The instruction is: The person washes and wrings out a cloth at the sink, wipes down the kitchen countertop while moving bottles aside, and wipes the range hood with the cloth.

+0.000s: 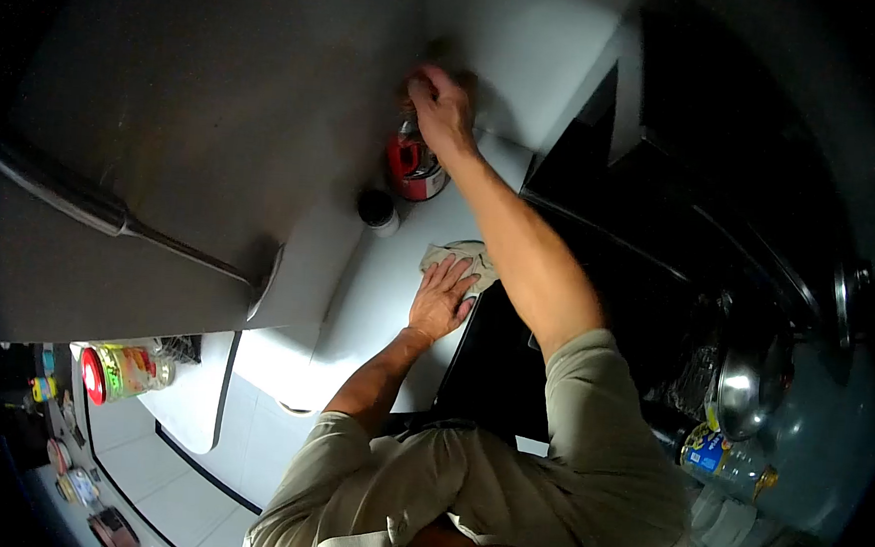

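My left hand [443, 296] lies flat with its fingers spread on a crumpled beige cloth [461, 258], which rests on the white counter [376, 288]. Farther back, my right hand [442, 108] is closed around the top of a bottle with a red and white label [417, 169], near the corner by the wall. Its fingertips are partly in shadow. A small jar with a black lid [377, 211] stands on the counter in front of the bottle, to the left.
A black stove [598, 273] lies right of the counter. A metal pot lid [748, 388] and a clear bottle with a blue label [722, 458] are at the right. A red-lidded jar [123, 373] is at the lower left, under a large grey panel [195, 148] with a handle.
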`<control>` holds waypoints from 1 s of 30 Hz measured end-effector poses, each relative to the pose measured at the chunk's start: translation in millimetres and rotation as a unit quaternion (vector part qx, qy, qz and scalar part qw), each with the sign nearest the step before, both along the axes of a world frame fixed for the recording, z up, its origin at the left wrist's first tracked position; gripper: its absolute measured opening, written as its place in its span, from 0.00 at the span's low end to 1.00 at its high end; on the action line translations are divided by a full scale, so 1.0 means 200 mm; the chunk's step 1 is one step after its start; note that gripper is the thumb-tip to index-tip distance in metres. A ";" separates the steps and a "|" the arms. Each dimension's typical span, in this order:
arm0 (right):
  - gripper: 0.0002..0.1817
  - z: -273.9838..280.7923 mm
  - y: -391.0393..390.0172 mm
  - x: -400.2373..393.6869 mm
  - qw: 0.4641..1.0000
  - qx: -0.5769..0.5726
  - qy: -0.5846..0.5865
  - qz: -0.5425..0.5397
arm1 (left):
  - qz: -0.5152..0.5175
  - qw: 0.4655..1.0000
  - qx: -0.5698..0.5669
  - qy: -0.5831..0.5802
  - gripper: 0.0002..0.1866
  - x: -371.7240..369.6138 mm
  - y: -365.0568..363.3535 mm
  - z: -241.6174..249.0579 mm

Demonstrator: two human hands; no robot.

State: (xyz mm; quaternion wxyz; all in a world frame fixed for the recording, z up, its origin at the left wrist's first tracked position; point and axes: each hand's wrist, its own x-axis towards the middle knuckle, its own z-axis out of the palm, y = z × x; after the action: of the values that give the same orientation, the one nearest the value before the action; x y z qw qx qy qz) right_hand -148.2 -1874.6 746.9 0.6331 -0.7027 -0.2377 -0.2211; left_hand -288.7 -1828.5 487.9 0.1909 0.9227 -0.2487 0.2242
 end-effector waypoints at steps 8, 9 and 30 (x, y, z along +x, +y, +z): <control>0.07 -1.05 -0.70 -0.55 0.985 0.136 0.104 -0.011 | 0.065 0.994 0.058 -0.070 0.23 0.37 -0.30 0.14; 0.07 -1.18 -0.79 -0.58 0.995 0.039 0.093 -0.027 | 0.072 0.994 0.060 -0.059 0.22 0.53 -0.33 0.17; 0.11 -2.07 -1.12 -1.38 0.937 -0.100 0.334 -0.003 | 0.044 0.990 0.129 -0.027 0.29 0.96 -0.37 -0.20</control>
State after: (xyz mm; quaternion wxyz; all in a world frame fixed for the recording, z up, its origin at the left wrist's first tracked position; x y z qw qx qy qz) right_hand -423.5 -2098.3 331.9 0.6018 -0.7965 -0.0313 0.0499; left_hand -97.2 -1901.9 447.1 0.0530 0.9432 -0.2403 0.2233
